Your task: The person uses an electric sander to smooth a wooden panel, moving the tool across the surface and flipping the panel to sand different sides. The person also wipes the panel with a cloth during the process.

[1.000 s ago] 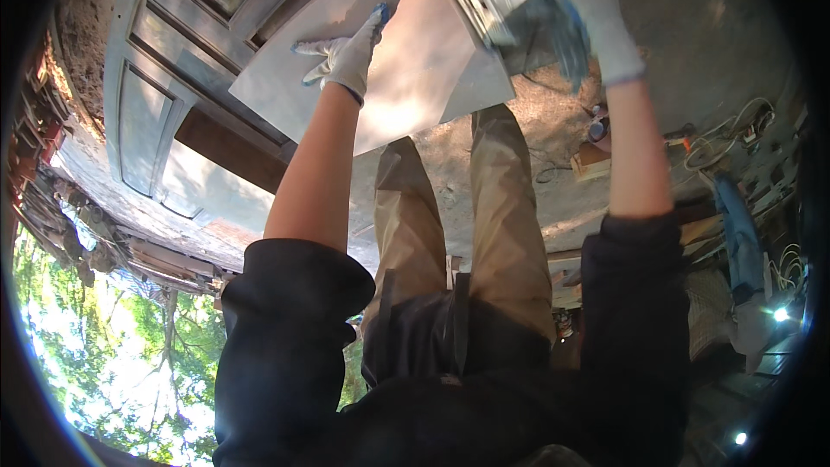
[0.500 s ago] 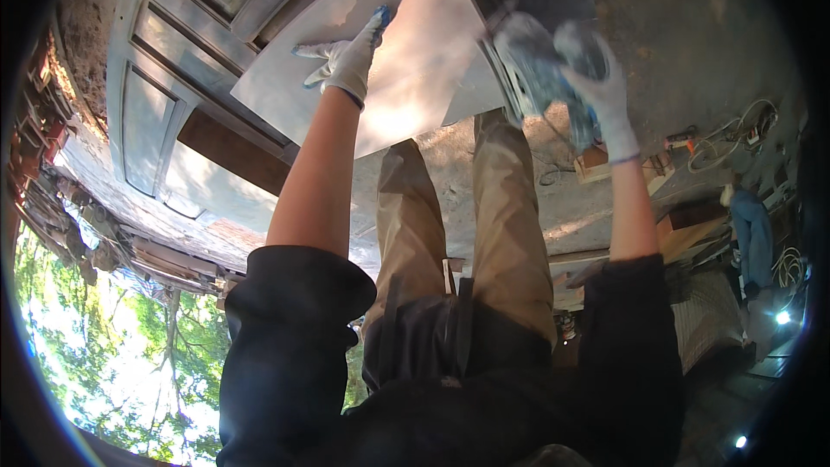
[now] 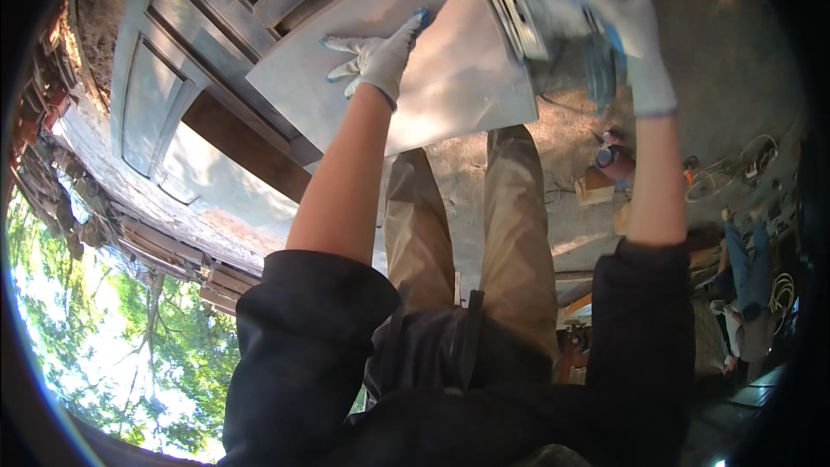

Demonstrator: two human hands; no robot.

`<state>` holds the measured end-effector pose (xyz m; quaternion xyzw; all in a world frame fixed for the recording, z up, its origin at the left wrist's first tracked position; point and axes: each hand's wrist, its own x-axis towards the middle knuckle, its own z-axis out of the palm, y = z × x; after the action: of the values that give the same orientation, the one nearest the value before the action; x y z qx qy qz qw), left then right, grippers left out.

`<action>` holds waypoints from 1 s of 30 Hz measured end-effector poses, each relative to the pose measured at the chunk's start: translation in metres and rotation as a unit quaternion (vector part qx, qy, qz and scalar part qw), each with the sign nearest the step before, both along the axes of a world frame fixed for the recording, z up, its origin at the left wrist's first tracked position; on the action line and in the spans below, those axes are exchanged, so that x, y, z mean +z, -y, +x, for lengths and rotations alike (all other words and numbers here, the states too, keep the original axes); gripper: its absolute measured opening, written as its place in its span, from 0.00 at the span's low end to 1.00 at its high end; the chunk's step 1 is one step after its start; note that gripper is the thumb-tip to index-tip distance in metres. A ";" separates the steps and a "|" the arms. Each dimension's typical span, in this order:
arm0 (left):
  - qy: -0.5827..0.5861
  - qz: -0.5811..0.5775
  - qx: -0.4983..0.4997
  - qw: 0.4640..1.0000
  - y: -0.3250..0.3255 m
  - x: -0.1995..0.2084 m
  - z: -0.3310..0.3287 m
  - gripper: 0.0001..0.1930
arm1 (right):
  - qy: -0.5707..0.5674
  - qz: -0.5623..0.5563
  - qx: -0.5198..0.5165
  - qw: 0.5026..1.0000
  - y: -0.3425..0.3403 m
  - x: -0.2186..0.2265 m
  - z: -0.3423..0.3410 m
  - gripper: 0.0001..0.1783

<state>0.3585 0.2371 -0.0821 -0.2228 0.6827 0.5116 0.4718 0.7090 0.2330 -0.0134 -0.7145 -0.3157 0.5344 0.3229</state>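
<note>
A flat pale panel (image 3: 467,78) lies in front of my legs. My left hand (image 3: 379,60), in a white glove with blue fingertips, rests on it with its fingers spread. At the panel's far right edge, my gloved right hand (image 3: 638,43) grips a grey-blue handheld power tool (image 3: 549,4) that looks like a sander. Motion smears the tool, so its exact kind is unclear. Its flat side runs along the panel edge; whether the two touch I cannot tell. The right fingertips are partly hidden behind the tool.
Grey panelled doors (image 3: 138,125) lie to the left of and under the panel. On the floor at right are a dark-topped pinkish container (image 3: 616,160), a wooden block (image 3: 595,188) and a coiled cord (image 3: 748,164). Farther right is another person in blue trousers (image 3: 750,272).
My right hand has moved away from me with the power tool, along the panel's right edge. My left hand stays spread on the panel. The view has shifted slightly, and the pinkish container now shows.
</note>
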 end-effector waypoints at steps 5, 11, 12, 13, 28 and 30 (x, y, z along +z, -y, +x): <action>0.218 0.022 0.311 0.925 -0.010 0.006 0.013 0.62 | -0.115 0.059 -0.032 0.991 -0.068 0.019 -0.001 0.23; 0.216 -0.047 0.368 0.903 -0.014 0.001 0.021 0.56 | -0.006 0.031 -0.032 0.999 0.043 -0.027 0.018 0.33; 0.219 -0.054 0.331 0.916 -0.009 -0.010 0.010 0.56 | 0.074 0.007 0.013 0.997 0.070 -0.021 0.021 0.41; 0.221 -0.060 0.278 0.933 -0.005 -0.024 0.000 0.56 | 0.018 -0.051 -0.004 0.999 0.091 -0.008 0.018 0.40; 0.220 -0.018 0.130 0.967 -0.001 -0.032 -0.014 0.52 | 0.142 -0.023 0.014 0.990 0.141 0.031 -0.020 0.43; 0.242 0.042 0.315 0.917 -0.007 -0.010 0.006 0.50 | 0.231 -0.018 0.037 0.972 0.085 0.040 -0.032 0.42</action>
<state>0.3650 0.2444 -0.0921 -0.5237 0.4199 0.5920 0.4460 0.6770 0.1483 0.0267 -0.8121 -0.3982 0.3720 0.2088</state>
